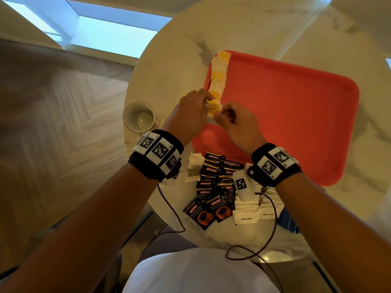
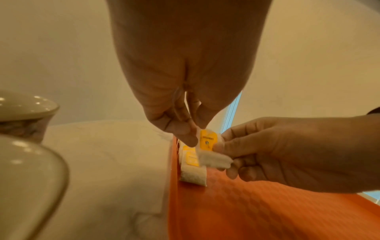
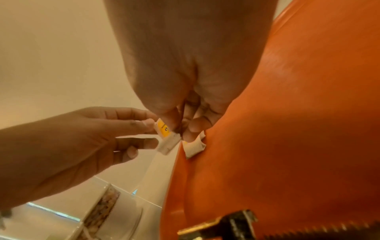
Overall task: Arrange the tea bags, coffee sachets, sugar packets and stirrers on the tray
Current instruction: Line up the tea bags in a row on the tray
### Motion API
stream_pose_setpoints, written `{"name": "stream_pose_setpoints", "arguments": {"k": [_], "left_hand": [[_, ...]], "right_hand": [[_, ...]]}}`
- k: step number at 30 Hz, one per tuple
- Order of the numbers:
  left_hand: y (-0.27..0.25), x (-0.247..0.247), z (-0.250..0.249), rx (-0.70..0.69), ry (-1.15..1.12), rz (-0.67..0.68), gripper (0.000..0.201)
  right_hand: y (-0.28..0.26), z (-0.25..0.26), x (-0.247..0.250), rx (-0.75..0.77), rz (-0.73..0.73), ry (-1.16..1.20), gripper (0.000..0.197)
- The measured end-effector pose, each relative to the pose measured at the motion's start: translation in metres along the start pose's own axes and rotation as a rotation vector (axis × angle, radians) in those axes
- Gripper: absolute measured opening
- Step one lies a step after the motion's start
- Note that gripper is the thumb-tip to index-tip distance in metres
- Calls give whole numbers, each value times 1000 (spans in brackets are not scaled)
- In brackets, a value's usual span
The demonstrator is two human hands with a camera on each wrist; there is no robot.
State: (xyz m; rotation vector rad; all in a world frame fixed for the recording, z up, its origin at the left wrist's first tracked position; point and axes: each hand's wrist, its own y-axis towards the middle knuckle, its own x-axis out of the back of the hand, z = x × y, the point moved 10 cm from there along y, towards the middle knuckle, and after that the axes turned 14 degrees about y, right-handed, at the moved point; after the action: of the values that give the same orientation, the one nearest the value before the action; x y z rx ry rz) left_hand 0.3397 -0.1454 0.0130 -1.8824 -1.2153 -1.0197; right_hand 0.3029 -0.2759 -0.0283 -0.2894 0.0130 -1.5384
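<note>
A red tray (image 1: 285, 115) lies on the marble table. A row of white tea bags with yellow tags (image 1: 219, 75) runs along the tray's left edge. Both hands hold one more tea bag (image 1: 213, 112) just above the near end of that row. My left hand (image 1: 208, 98) pinches its left edge, and in the left wrist view this hand (image 2: 193, 134) grips by the yellow tag (image 2: 207, 141). My right hand (image 1: 222, 114) pinches the bag's right side, thumb on the tag (image 3: 164, 129). Below it the nearest laid tea bag (image 2: 193, 173) rests on the tray.
Black coffee sachets (image 1: 211, 187) lie heaped on the table near the tray's front edge, with loose tea bags (image 1: 193, 166) to their left and white sugar packets (image 1: 251, 210) to their right. A white cup (image 1: 139, 117) stands left of the tray.
</note>
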Motion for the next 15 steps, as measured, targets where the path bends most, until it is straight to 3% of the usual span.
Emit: {"name": "stream_pose_setpoints", "arguments": {"k": [4,15], "left_hand": [[-9,8,7,17,-29,-82,19],[-33,8,7,-1,-55,-100,14]], "right_hand": [[6,-16,-7,-16,16,-87,7],[17,-30,-8,-114,-123,-64,14]]}}
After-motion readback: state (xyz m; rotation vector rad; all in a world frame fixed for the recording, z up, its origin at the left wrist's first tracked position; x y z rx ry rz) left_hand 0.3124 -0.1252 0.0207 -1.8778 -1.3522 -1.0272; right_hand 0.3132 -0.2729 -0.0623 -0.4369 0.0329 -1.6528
